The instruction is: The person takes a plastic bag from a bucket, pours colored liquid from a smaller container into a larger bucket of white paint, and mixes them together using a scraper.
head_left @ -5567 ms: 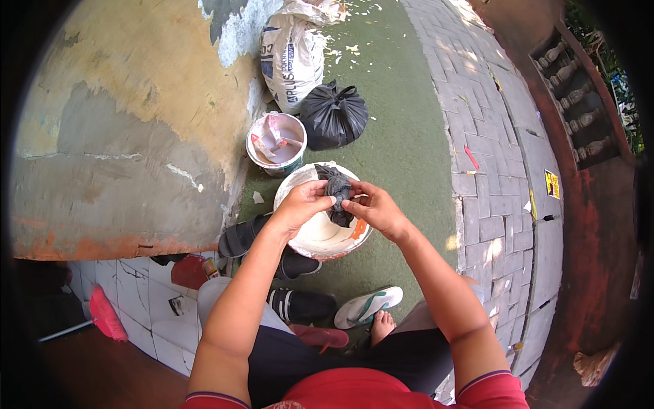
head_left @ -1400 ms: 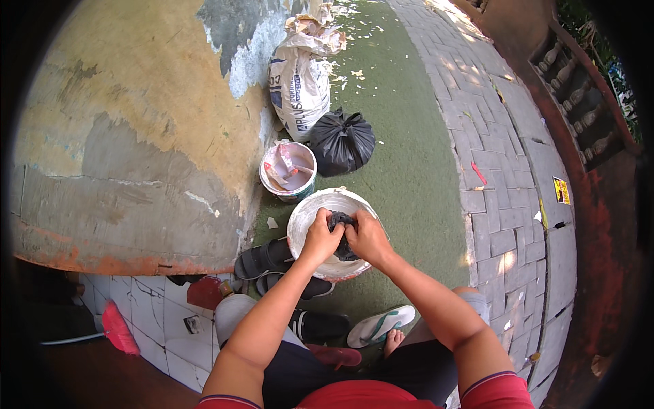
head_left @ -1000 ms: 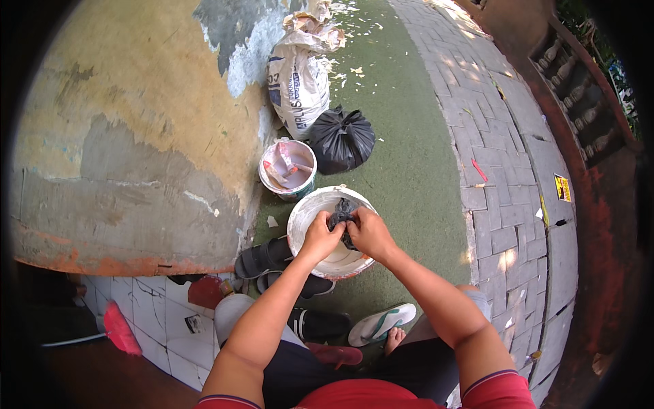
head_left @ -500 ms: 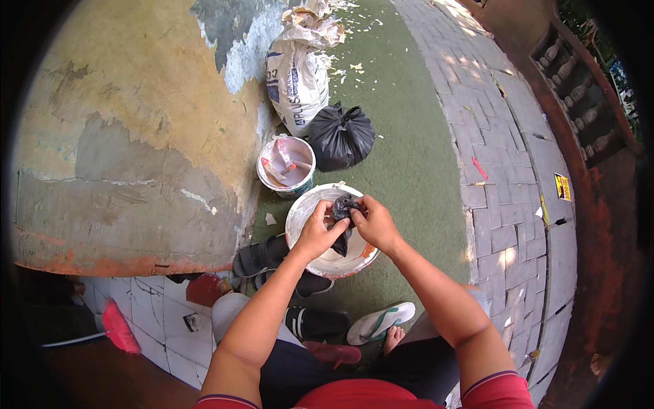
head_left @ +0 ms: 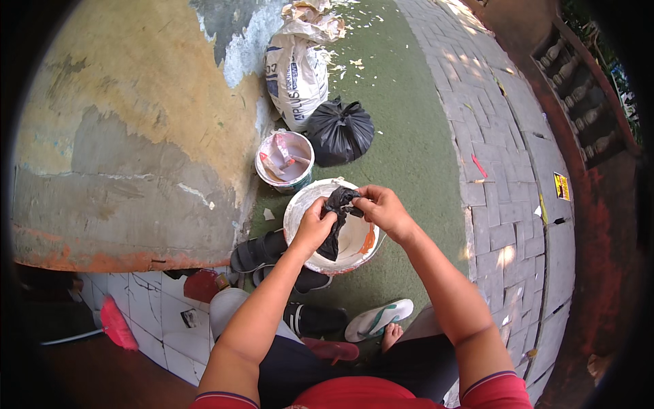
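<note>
Above a white bucket (head_left: 298,208), both of my hands grip a small crumpled black plastic bag (head_left: 332,242). My left hand (head_left: 314,225) pinches its left side, thumb on top. My right hand (head_left: 386,210) pinches the upper right end between thumb and fingers. The lower part of the bag hangs down over the bucket's opening. An orange smear marks the bucket's inner right wall, and pale residue coats its rim. What lies under the bag at the bucket's bottom is partly hidden.
Beyond the bucket stand a smaller pail (head_left: 305,178) with red-and-white wrappers in it, a tied black bag (head_left: 340,133) and a white sack (head_left: 298,82). Black sandals (head_left: 261,251) lie left, by the peeling wall (head_left: 136,163). A white flip-flop (head_left: 368,322) is near my foot.
My right hand has moved slightly right and up, away from the left. The bag between them is more spread out. The left hand has shifted a little left.
</note>
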The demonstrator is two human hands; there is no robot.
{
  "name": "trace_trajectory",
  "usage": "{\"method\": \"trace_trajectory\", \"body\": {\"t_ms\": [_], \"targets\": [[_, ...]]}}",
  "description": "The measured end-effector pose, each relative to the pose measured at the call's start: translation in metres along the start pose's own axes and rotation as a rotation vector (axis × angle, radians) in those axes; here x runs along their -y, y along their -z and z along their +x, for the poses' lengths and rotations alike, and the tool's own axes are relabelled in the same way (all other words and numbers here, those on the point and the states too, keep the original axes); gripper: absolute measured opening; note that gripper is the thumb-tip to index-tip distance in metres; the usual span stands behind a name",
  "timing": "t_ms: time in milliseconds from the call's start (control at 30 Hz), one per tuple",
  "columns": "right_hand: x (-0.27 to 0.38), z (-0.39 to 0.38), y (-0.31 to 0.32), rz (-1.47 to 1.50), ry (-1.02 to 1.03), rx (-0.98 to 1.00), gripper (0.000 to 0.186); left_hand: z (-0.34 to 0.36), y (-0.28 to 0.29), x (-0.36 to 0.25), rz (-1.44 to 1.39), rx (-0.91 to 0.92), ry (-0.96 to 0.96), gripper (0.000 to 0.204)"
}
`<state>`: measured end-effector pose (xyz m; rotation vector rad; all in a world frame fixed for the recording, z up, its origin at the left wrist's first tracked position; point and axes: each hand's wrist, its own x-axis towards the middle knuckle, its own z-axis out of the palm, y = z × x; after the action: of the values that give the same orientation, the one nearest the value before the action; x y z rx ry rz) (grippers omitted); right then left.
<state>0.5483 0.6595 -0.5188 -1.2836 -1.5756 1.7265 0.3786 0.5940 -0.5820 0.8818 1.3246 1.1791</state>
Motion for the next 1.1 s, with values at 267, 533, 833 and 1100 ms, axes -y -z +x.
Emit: {"method": "trace_trajectory", "body": {"t_ms": [267,533,833,1100], "targets": [[0.050,-0.020,0.004,0.134,-0.019,0.007,0.015,0.001,0.014,-0.040,0.069,0.287,-0.336,0.037],[0.100,-0.046,0.011,0.146,0.278,-0.222,0.012,-0.010,-0.011,-0.083,0.447,-0.226,-0.761,0.040],[0.105,-0.055,0.000,0.151,0.472,-0.130,0.016,-0.013,-0.015,-0.099,0.603,-0.072,-0.897,0.047],[0.111,-0.057,0.008,-0.019,0.612,-0.294,0.014,-0.016,-0.020,-0.091,0.483,0.013,-0.680,0.048]]}}
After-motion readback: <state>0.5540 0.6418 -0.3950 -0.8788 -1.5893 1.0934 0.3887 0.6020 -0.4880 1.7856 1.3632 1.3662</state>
